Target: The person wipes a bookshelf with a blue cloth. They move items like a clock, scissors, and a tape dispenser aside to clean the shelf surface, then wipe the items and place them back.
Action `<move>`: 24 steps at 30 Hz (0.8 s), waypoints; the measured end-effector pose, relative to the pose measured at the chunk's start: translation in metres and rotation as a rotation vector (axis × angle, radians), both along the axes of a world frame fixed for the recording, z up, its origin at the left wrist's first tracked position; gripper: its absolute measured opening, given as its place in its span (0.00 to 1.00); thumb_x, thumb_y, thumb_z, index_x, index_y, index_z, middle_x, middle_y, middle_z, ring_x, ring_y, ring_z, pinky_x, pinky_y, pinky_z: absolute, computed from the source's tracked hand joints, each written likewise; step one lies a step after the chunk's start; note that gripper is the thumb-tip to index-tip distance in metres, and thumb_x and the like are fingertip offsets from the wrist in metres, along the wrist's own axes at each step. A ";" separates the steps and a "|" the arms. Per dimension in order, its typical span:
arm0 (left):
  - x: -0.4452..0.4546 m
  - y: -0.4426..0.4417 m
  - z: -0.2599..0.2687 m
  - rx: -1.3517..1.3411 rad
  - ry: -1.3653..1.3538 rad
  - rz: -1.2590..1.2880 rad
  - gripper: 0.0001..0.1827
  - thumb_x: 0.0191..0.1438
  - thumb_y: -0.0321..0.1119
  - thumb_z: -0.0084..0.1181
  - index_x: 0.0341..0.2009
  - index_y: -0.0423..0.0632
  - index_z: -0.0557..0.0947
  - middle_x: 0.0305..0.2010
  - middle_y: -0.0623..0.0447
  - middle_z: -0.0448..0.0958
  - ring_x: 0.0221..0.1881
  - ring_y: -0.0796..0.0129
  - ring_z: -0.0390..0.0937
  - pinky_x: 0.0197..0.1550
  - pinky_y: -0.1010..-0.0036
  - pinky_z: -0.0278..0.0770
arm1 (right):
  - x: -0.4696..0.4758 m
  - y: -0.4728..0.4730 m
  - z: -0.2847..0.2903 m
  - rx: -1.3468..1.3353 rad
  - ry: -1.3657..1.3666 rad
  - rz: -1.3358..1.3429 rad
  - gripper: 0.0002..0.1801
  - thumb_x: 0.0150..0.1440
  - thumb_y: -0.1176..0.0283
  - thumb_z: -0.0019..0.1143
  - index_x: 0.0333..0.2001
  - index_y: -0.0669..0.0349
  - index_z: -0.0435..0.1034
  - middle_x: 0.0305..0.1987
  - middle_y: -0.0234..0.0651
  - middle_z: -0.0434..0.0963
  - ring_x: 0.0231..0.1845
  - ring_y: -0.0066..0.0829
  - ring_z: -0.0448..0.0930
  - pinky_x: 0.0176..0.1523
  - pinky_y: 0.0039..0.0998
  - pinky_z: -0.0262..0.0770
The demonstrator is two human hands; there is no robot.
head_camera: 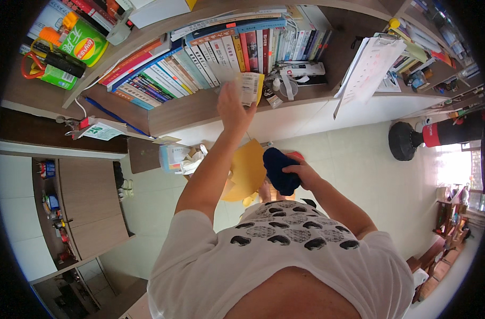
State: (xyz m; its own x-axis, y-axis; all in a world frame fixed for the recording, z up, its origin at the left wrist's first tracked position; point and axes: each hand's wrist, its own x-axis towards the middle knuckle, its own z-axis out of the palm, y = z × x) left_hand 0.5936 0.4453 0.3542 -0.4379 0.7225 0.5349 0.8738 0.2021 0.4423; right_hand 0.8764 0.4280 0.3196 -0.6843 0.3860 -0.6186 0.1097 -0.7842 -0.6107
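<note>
My left hand (pixel 235 111) reaches up to the bookshelf, at the left edge of a yellow packet (pixel 250 88) with a white printed label. Motion blurs its fingers, and its thumb lies by the packet's lower edge; whether it grips the packet I cannot tell. Behind the packet stands a row of books (pixel 222 56). Lower down, before my chest, my right hand (pixel 304 172) holds a bunched navy-blue cloth (pixel 280 171), fingers and thumb closed on its right side.
Right of the packet, the shelf (pixel 178 113) holds a clear cup (pixel 289 87) and small boxes. A clipboard with papers (pixel 370 67) juts over its edge. Below are a yellow rounded object (pixel 246 169) and a plastic container (pixel 171 157). A black-based stand (pixel 404 141) stands at right.
</note>
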 end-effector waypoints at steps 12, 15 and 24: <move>-0.052 0.087 0.041 -0.624 0.705 -0.473 0.28 0.52 0.28 0.52 0.60 0.51 0.71 0.57 0.55 0.72 0.57 0.62 0.67 0.59 0.66 0.64 | 0.033 -0.003 0.002 -0.040 -0.034 -0.102 0.34 0.48 0.80 0.59 0.61 0.65 0.64 0.51 0.43 0.77 0.49 0.38 0.79 0.54 0.36 0.76; -0.047 0.092 0.043 -0.733 0.657 -0.430 0.24 0.51 0.28 0.53 0.55 0.50 0.75 0.52 0.54 0.75 0.57 0.60 0.68 0.59 0.65 0.64 | 0.034 0.000 -0.001 -0.020 -0.047 -0.123 0.33 0.48 0.80 0.60 0.60 0.65 0.64 0.50 0.43 0.77 0.49 0.38 0.79 0.54 0.36 0.77; -0.070 0.047 0.066 -0.641 0.528 -0.269 0.13 0.50 0.27 0.52 0.41 0.46 0.81 0.43 0.48 0.79 0.50 0.56 0.74 0.51 0.63 0.73 | 0.029 0.010 -0.004 -0.045 -0.051 -0.123 0.30 0.49 0.77 0.60 0.58 0.65 0.66 0.48 0.44 0.77 0.46 0.38 0.80 0.52 0.34 0.78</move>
State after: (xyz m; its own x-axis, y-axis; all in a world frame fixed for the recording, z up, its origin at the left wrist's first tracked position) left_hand 0.5238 0.4920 0.4197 -0.0190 0.9970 0.0748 0.9863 0.0309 -0.1623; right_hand 0.9051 0.4377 0.3160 -0.6011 0.4362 -0.6696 0.0410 -0.8200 -0.5709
